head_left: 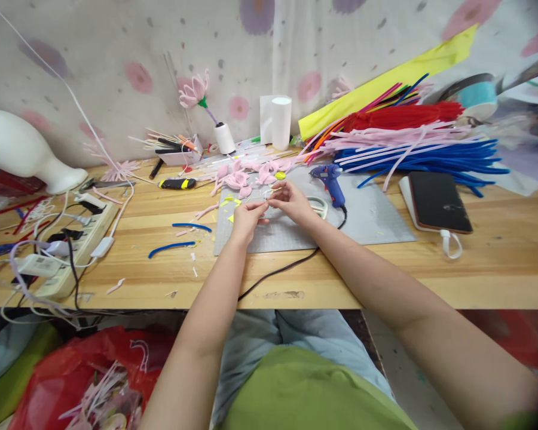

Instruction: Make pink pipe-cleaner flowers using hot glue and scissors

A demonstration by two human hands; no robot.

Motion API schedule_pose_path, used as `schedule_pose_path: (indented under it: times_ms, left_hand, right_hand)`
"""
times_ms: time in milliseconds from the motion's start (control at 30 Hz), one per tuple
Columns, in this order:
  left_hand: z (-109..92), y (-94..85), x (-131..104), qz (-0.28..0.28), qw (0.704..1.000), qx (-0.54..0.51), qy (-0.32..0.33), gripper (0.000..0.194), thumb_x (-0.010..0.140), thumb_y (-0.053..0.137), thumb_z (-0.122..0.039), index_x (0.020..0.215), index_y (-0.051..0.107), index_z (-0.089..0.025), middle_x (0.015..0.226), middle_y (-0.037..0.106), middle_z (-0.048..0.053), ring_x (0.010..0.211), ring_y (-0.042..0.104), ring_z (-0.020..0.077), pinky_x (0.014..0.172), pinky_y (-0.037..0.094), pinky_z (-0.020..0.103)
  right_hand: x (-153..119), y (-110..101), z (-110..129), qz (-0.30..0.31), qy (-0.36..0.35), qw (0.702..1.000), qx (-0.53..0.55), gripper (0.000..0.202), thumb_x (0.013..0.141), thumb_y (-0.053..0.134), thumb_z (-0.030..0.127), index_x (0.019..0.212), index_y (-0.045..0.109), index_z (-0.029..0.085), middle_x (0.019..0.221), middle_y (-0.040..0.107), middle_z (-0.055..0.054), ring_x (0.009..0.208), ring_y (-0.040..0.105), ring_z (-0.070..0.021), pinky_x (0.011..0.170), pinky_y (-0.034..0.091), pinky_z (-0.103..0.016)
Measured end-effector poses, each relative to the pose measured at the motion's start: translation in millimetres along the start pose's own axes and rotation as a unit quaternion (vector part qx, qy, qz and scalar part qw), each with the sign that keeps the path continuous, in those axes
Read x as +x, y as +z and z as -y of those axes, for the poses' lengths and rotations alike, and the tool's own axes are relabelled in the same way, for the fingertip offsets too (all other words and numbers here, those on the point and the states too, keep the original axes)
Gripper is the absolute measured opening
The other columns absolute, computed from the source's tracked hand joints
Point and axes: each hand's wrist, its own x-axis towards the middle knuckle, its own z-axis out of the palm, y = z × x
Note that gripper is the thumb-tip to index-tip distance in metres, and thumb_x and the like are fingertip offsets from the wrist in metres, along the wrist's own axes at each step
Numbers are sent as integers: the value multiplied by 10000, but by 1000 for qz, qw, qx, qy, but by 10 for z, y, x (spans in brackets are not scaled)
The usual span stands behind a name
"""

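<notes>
Above the grey cutting mat (367, 224), my left hand (247, 218) and my right hand (291, 202) meet with fingertips pinched together. A small, thin whitish piece shows between them, too small to name. Just beyond my right fingertips is a small yellow piece (280, 175). Pink pipe-cleaner petals (237, 179) lie in a group behind my hands. Yellow scraps (230, 202) are left of my left hand. A blue glue gun (330, 182) rests on the mat to the right of my right hand, its black cord (287, 270) running toward the table's front edge.
Bundles of blue (430, 161), pink and red pipe cleaners (403, 116) fill the back right. A black-topped device (442, 202) stands right of the mat. At left are a power strip (78, 248) with tangled cables, a yellow-black cutter (177, 183) and blue pipe-cleaner pieces (173, 248).
</notes>
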Motion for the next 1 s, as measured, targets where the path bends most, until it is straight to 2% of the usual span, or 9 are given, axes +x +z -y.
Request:
schedule_pose_path:
  times_ms: [267, 667, 900, 1000]
  left_hand:
    - [25, -7, 45, -22, 1000, -12, -15, 127, 550, 758, -178, 597, 658, -115, 499, 500, -36, 467, 407, 45, 467, 437, 209]
    - [-1, -11, 41, -47, 997, -55, -30, 290, 456, 815, -178, 559, 549, -125, 559, 547, -39, 507, 481, 37, 502, 427, 175]
    - [-37, -8, 31, -22, 990, -118, -69, 315, 535, 769, -142, 546, 455, -152, 449, 405, -85, 412, 365, 11, 447, 356, 151]
    - [-59, -6, 25, -19, 986, -143, -83, 319, 560, 751, -121, 550, 434, -155, 475, 437, -77, 403, 358, 4, 417, 321, 138]
  right_hand:
    - [12, 30, -42, 9, 22, 999, 40, 423, 562, 700, 330, 860, 418, 225, 613, 575, 86, 556, 532, -85, 608, 441, -265]
    - [-30, 19, 1, -5, 41, 998, 47, 402, 599, 700, 339, 871, 425, 230, 630, 578, 81, 595, 576, -93, 620, 462, -264]
    - [-33, 72, -54, 21, 54, 997, 60, 432, 572, 708, 336, 872, 417, 229, 649, 593, 80, 610, 593, -102, 642, 479, -287]
    - [-29, 110, -80, 30, 62, 995, 77, 475, 537, 721, 305, 891, 413, 229, 681, 613, 80, 629, 599, -101, 665, 483, -293]
